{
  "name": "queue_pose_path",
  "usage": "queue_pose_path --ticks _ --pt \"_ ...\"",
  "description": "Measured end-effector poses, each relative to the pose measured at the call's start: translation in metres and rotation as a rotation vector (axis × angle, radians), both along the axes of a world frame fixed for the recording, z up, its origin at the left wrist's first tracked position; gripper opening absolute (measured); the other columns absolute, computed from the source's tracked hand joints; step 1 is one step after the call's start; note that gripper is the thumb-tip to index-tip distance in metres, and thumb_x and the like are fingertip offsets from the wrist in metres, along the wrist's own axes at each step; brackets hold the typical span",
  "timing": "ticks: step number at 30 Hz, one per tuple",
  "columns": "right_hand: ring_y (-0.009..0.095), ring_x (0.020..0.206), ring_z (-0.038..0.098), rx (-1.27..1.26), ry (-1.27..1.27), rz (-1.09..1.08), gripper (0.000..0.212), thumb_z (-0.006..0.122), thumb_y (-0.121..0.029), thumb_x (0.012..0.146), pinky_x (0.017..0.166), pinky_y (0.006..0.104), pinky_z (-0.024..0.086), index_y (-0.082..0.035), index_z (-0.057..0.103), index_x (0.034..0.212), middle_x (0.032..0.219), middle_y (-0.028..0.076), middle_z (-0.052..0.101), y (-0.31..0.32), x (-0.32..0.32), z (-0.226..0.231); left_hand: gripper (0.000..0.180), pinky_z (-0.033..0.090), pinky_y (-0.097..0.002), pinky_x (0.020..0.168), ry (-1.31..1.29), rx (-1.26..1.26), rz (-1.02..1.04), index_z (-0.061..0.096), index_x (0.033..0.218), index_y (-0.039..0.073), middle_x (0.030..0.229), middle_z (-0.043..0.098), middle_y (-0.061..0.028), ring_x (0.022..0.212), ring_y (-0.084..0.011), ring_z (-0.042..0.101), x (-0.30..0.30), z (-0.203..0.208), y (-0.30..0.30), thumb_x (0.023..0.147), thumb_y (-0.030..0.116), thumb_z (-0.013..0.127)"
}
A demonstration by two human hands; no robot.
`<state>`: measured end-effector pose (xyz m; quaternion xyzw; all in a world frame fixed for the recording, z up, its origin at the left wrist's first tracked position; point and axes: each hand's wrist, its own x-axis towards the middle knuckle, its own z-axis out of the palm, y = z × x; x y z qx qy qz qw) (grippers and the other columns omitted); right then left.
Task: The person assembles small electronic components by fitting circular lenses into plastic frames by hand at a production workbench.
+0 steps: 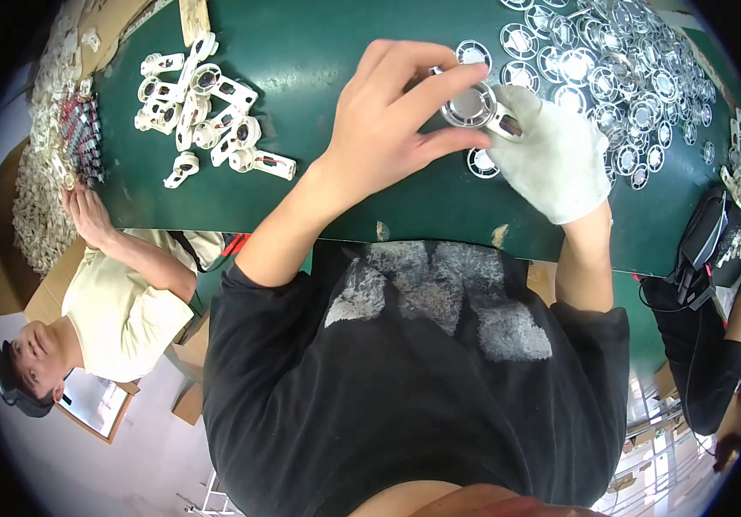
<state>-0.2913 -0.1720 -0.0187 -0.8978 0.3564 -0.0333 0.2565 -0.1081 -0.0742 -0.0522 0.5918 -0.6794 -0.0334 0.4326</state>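
Bare and curved, my left hand (379,121) has its index finger and thumb on opposite sides of a round silver ring cover (471,107). The cover sits at the round head of a small white plastic housing with a short handle (507,127). My right hand (553,159), in a white glove, is closed around that handle; the glove hides part of it. Both hands are over the green table. Loose silver ring covers (474,56) lie just beyond the held piece, and another ring cover (482,163) lies just below it.
A large heap of silver ring covers (638,95) spreads over the far right. Several white housings (207,112) lie at left on the green table (302,52). Further left, a person's hand (88,215) touches a pile of white parts (39,211). A black bag-like item (705,237) sits at the right edge.
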Motion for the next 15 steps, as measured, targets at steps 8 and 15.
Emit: queue_pose_path --ticks 8,15 --pt "0.032 0.075 0.073 -0.077 -0.096 0.012 0.037 0.076 -0.027 0.081 0.065 0.0407 0.058 -0.014 0.071 0.115 0.079 0.013 0.072 0.005 -0.003 -0.008 0.057 0.059 -0.0322 0.087 0.251 0.068 -0.140 0.072 0.116 0.002 0.116 0.075 -0.0121 0.105 -0.0267 0.073 0.001 -0.010 -0.006 0.067 0.020 0.093" --pt "0.020 0.068 0.066 0.984 -0.188 0.065 0.036 0.060 -0.025 0.093 0.066 0.0326 0.052 0.002 0.067 0.115 0.074 0.011 0.066 -0.020 -0.007 0.017 0.056 0.060 -0.0320 0.082 0.135 -0.077 -0.210 0.071 0.114 -0.002 0.109 0.076 -0.0147 0.096 -0.0274 0.075 0.000 0.002 -0.001 0.068 0.021 0.091"
